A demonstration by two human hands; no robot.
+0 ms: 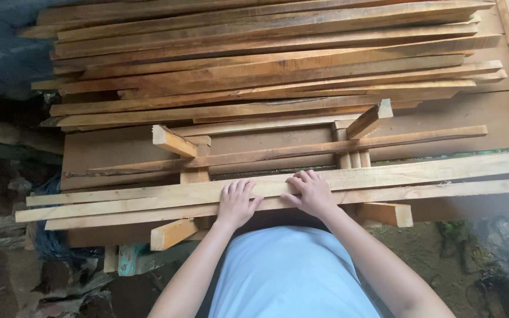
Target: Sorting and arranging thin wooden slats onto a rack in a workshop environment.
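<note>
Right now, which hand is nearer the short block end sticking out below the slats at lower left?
Left. The left hand rests on the long slats just right of that short block; the right hand lies farther right.

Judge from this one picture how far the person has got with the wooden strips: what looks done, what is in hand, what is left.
Looks done: a big stack of strips lies on the far side. In hand: the left hand and right hand rest flat on long strips laid across a wooden stand. Left: these few strips, apart from the stack.

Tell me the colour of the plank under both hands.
Pale yellowish-tan bare wood plank, clearest in the head view.
</note>
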